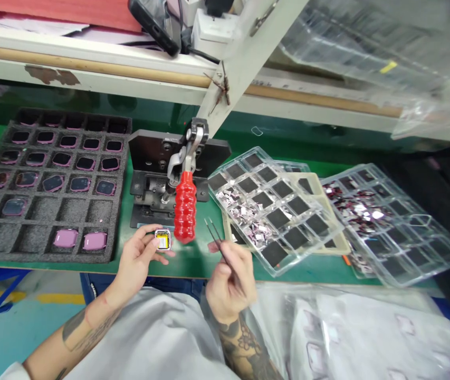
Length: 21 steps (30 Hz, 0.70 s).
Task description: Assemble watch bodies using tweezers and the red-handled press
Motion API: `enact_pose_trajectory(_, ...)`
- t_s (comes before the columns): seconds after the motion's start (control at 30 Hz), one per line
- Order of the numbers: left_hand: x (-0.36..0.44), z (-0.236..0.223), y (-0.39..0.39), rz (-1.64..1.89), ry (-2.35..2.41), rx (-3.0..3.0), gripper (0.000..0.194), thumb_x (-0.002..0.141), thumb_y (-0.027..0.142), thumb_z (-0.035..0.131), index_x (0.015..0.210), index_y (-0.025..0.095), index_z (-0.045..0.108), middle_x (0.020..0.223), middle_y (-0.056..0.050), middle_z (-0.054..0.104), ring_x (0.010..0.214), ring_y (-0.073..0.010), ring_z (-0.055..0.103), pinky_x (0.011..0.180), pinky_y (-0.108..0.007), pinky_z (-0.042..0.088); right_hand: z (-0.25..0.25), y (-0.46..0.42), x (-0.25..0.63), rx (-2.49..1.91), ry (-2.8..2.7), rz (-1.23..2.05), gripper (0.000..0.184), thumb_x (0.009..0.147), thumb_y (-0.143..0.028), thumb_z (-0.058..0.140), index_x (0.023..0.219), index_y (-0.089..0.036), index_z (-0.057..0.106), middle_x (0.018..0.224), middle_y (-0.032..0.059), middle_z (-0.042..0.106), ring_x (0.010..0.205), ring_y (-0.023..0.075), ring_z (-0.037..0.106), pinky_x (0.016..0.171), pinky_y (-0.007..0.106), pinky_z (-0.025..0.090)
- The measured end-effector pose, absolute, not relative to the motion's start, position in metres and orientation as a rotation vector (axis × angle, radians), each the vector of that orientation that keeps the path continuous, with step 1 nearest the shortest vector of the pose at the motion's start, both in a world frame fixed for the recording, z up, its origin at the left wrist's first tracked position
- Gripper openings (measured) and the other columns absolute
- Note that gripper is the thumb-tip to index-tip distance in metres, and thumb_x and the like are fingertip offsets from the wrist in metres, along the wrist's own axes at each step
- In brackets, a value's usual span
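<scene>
l hand pinching small sq. module, lower centre; r hand pinching tweezers, tips near module.

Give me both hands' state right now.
Left hand: closed, holding a small square part with a yellow label.
Right hand: closed, holding tweezers.

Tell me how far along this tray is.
Apparently done: the upper rows of the foam tray are filled with dark-faced pieces. In hand: the left hand holds a small yellow-backed piece; the right hand holds tweezers. Left: the lower rows still show empty pockets beside two pink pieces.
</scene>
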State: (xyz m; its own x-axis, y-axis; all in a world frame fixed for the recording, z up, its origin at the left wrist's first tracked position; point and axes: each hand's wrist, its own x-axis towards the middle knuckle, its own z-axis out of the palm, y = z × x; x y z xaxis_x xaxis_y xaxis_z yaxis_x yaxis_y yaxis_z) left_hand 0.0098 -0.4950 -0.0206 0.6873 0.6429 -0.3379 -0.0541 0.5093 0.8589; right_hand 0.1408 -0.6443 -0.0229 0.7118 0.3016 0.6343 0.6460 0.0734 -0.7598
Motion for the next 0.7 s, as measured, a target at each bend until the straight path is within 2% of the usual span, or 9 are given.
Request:
enact_pose_trajectory(0.13, 0.013, -0.018, -0.496, 0.479, 0.708, 0.983, 0.055, 0.093, 0.048, 0.092, 0.13, 0.016, 0.066, 0.101, -0.01, 0.084, 0.08, -0.025, 0.084, 0.063, -0.03, 0.068, -0.011, -0.65, 0.144, -1.515, -0.735, -0.148, 0.028, 0.106, -0.017, 0.075, 0.129, -0.029, 0.083, 0.111, 0.0079, 0.079, 0.091, 0.0224, 0.078, 0.077, 0.038, 0.067)
enact_pose_trajectory(0.23, 0.014, -0.016, -0.499, 0.497, 0.718, 1.018, 0.051, 0.092, 0.044, 0.093, 0.128, 0.015, 0.07, 0.098, -0.009, 0.084, 0.078, -0.0225, 0.083, 0.062, -0.027, 0.067, -0.007, -0.646, 0.138, -1.471, -0.787, -0.018, 0.032, 0.101, -0.007, 0.076, 0.123, -0.029, 0.084, 0.116, 0.0076, 0.081, 0.104, 0.0239, 0.079, 0.088, 0.04, 0.069)
enact_pose_trajectory(0.3, 0.013, -0.015, -0.501, 0.493, 0.721, 1.045, 0.044, 0.093, 0.041, 0.092, 0.123, 0.014, 0.075, 0.101, -0.01, 0.085, 0.08, -0.0226, 0.084, 0.063, -0.026, 0.067, -0.006, -0.64, 0.133, -1.417, -0.835, 0.061, 0.035, 0.102, -0.004, 0.072, 0.124, -0.028, 0.082, 0.116, 0.0078, 0.083, 0.108, 0.0251, 0.08, 0.094, 0.044, 0.068)
enact_pose_trajectory(0.47, 0.009, -0.006, -0.505, 0.478, 0.718, 1.107, 0.028, 0.096, 0.035, 0.089, 0.114, 0.015, 0.081, 0.1, -0.009, 0.086, 0.084, -0.0226, 0.085, 0.071, -0.027, 0.069, -0.007, -0.63, 0.127, -1.377, -0.92, 0.14, 0.039, 0.1, 0.001, 0.07, 0.127, -0.025, 0.08, 0.112, 0.0077, 0.084, 0.106, 0.0254, 0.08, 0.094, 0.045, 0.066)
enact_pose_trajectory(0.7, 0.008, -0.005, -0.506, 0.466, 0.697, 1.141, 0.026, 0.099, 0.036, 0.087, 0.114, 0.016, 0.082, 0.103, -0.009, 0.087, 0.084, -0.022, 0.085, 0.073, -0.027, 0.07, -0.008, -0.627, 0.126, -1.398, -0.968, 0.11, 0.042, 0.098, 0.004, 0.07, 0.127, -0.024, 0.079, 0.116, 0.0079, 0.084, 0.107, 0.0243, 0.08, 0.097, 0.044, 0.066)
